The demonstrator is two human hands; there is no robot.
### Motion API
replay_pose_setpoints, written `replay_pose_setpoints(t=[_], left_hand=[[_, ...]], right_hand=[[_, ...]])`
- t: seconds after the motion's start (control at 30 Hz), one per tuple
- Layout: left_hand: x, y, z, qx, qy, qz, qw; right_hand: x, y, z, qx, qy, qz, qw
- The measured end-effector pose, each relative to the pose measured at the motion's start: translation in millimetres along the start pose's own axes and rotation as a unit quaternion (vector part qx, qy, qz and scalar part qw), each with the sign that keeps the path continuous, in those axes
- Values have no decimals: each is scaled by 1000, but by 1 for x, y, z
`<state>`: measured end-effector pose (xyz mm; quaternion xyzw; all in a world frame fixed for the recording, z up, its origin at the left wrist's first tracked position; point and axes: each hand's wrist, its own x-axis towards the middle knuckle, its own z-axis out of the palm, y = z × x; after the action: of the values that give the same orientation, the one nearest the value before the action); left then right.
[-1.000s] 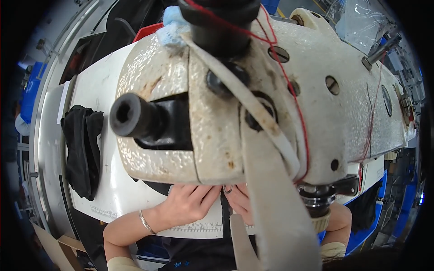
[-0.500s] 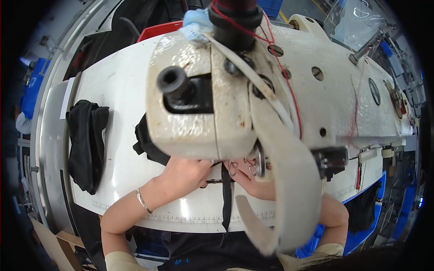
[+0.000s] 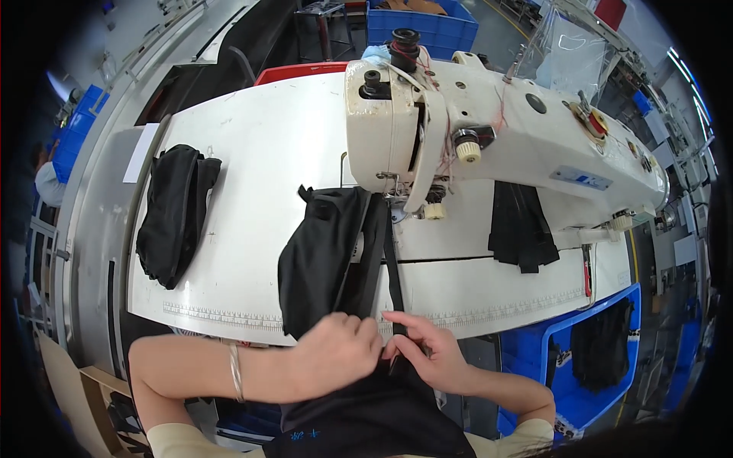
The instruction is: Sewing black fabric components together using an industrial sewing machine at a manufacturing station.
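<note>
Black strap (image 3: 393, 276), one, runs between one sewing machine (image 3: 508, 141) and the right hand (image 3: 437, 355).

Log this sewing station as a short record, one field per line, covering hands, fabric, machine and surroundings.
Left hand: fingers curled; contents of its grip hidden
Right hand: thumb and forefinger at the narrow black strip; firmness of grip unclear
Strip path: from the needle area down to the right hand
Beside strip, left: black fabric piece
Machine: white sewing machine
Far left on table: folded black fabric bundle
Lower right: blue crate, black fabric inside
</note>
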<state>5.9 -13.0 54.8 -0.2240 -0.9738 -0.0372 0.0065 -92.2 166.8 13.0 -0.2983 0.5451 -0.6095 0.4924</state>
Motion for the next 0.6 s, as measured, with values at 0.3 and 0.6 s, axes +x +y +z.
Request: replay_pose_setpoints(t=[0.3,0.6], left_hand=[[-31,9,18,-123,210,-203,948],[4,-83,-2,-551,506,-382,542]], right_hand=[[-19,-3,13,-672,49,-289,681],[-10,25,2,-700,13,-360,616]])
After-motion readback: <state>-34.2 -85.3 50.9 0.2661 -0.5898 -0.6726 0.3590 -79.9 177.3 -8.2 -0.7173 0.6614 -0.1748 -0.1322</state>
